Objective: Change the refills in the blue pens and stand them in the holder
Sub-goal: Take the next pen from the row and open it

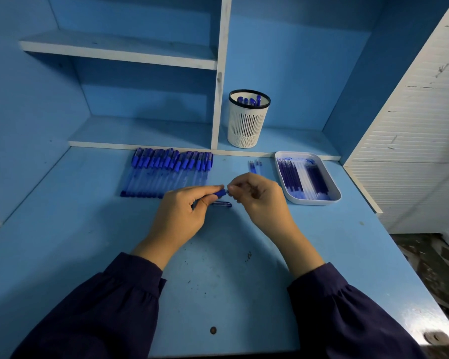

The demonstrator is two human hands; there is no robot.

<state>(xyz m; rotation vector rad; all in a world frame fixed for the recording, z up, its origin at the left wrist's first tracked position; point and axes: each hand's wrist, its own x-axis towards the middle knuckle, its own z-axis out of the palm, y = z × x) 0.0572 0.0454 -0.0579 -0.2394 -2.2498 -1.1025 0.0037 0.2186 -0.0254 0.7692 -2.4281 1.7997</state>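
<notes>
My left hand [182, 213] grips a blue pen [219, 193] by its barrel above the desk. At the pen's front end, my right hand [259, 195] pinches the tip with thumb and forefinger. A loose blue cap [222, 203] lies on the desk just under the pen. A row of several blue pens [166, 172] lies side by side behind my left hand. The white holder [248, 123] stands on the low shelf with several blue pens in it. A white tray [329, 200] on the right holds several refills [303, 177].
A few refills [255, 165] lie on the blue desk [218, 268] between the pen row and the tray. White shelf boards [119, 51] and an upright divider [219, 73] rise behind. A white slatted panel [412, 151] stands to the right.
</notes>
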